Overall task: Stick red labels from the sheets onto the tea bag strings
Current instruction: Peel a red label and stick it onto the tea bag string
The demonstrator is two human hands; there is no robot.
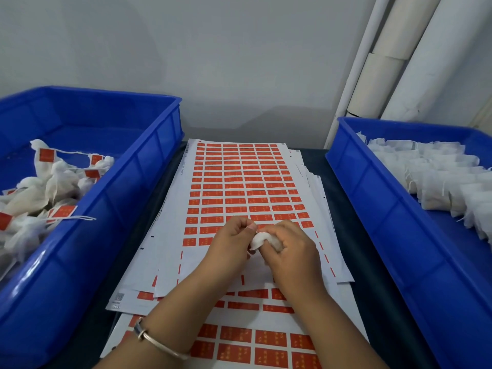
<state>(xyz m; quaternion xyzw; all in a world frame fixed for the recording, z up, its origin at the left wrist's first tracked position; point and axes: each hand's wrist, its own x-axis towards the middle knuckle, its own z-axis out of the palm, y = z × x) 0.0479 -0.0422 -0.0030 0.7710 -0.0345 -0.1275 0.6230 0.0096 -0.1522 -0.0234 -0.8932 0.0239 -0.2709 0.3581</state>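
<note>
Head view: left hand (230, 242) and right hand (288, 251), fingers curled, both pinch white tea bag (262, 239) over top label sheet (239, 187), mid-bench, between blue bins.

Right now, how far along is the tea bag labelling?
Done: a pile of white tea bags with red labels in the left blue plastic bin. In hand: left hand and right hand hold one white tea bag over the top red label sheet. Left: rows of unlabelled white tea bags in the right blue bin.

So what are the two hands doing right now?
Left hand: fingers curled, pinching at the tea bag.
Right hand: holding that tea bag.
</note>
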